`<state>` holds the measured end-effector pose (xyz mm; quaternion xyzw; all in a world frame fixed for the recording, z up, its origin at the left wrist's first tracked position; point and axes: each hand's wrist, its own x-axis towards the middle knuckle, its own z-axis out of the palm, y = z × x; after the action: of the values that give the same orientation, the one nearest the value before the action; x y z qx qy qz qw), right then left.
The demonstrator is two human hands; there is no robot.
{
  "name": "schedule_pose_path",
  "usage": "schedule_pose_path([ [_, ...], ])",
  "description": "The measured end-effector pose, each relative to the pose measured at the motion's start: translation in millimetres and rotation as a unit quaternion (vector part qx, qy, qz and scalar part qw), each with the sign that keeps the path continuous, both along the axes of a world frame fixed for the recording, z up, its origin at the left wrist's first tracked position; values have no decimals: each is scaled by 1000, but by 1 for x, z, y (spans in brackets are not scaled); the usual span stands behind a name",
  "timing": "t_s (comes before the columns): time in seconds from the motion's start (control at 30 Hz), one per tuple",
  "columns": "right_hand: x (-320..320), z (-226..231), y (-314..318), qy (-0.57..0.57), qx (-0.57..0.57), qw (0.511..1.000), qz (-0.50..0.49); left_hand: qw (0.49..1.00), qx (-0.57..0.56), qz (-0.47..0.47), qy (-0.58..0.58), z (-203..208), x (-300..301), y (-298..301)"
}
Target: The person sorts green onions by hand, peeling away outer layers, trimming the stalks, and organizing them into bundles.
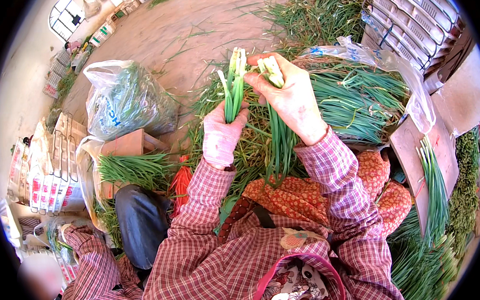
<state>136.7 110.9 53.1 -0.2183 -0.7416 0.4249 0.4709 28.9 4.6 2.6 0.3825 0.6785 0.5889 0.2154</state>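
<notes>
In front of my lap, my left hand, in a pale pink glove, is closed around a small bunch of chives. Their white stem ends point up and away from me. Just to its right, my bare right hand grips a second bunch of chives, with the cut white ends between thumb and fingers and the green leaves hanging toward my lap. The two bunches are close but separate. Beneath both hands lies a heap of loose green leaves.
Right of my hands, chives lie piled by clear plastic. A board bears a tied bundle. Crates stand stacked at far right. On the left are a filled plastic bag, red ties and a co-worker's sleeve.
</notes>
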Motion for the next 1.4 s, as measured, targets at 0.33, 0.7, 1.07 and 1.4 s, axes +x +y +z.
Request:
schedule_pose_path([
  [0.33,11,-4,-1,-99,105,989,-4,919,87,-170,-346,24,8,-14],
  [0.7,47,-20,42,-168,178,958,-149,957,109,-63,-260,18,-2,-14],
  [1.07,13,-8,-1,-50,-32,995,84,953,93,-90,-275,17,8,-11],
  [1.4,39,-10,28,-91,110,983,-114,963,67,-50,-257,14,-11,-21],
])
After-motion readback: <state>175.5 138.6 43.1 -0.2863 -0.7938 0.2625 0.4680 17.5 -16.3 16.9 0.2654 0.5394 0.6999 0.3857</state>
